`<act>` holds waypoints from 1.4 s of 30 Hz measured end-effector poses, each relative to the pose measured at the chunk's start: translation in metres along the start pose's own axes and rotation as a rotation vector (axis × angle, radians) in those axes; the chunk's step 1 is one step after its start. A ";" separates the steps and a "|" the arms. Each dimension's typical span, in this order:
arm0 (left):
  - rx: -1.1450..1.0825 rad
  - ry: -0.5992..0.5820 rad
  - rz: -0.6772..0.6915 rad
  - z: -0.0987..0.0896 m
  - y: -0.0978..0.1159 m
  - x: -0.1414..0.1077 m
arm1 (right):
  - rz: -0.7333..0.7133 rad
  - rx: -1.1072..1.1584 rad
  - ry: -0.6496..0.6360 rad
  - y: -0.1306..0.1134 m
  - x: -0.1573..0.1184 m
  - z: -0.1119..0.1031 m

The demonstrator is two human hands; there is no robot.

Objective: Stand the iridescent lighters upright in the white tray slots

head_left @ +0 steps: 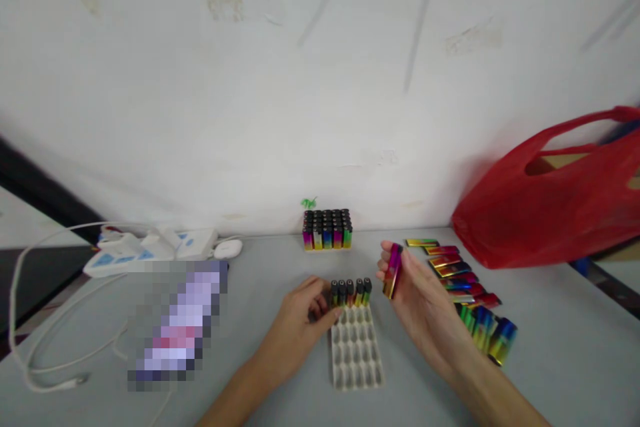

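My right hand (425, 300) holds a lighter (394, 270), shiny purple-red fading to gold, tilted upright above the table. A pale tray (356, 347) with rows of moulded slots lies in front of me. Several black-topped lighters (351, 293) stand in its far row; the slots nearer me hold nothing. My left hand (306, 313) is curled at the tray's far left corner, thumb on its edge and fingers beside the leftmost lighter. Right of my right hand lie several loose metallic lighters (453, 267), and closer to me a small group of blue-green ones (483, 327).
Against the wall stands a full block of black-topped lighters (327, 230). A red plastic bag (545, 200) sits at the back right. To the left are a pixelated phone-like object (183, 320), a white power strip (150, 253), a small white case (228, 249) and a looping white cable (30, 347).
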State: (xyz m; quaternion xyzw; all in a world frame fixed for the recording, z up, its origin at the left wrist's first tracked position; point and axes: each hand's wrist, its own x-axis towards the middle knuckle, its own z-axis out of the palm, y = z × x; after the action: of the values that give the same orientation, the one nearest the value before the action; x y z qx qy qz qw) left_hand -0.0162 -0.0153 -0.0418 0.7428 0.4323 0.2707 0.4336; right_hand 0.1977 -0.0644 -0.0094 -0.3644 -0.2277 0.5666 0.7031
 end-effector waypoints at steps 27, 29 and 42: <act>-0.051 -0.057 0.065 -0.004 -0.003 -0.001 | -0.740 -1.242 -0.530 0.015 -0.016 -0.009; -0.055 -0.058 0.064 -0.004 -0.004 -0.001 | -0.745 -1.267 -0.525 0.014 -0.016 -0.009; -0.047 -0.055 0.059 -0.004 -0.003 -0.001 | -0.817 -1.330 -0.533 0.011 -0.017 -0.008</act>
State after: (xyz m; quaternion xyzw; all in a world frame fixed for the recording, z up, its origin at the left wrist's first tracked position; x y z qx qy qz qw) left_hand -0.0208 -0.0141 -0.0424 0.7521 0.3915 0.2728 0.4545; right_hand 0.1920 -0.0820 -0.0215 -0.4463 -0.7895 0.0804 0.4135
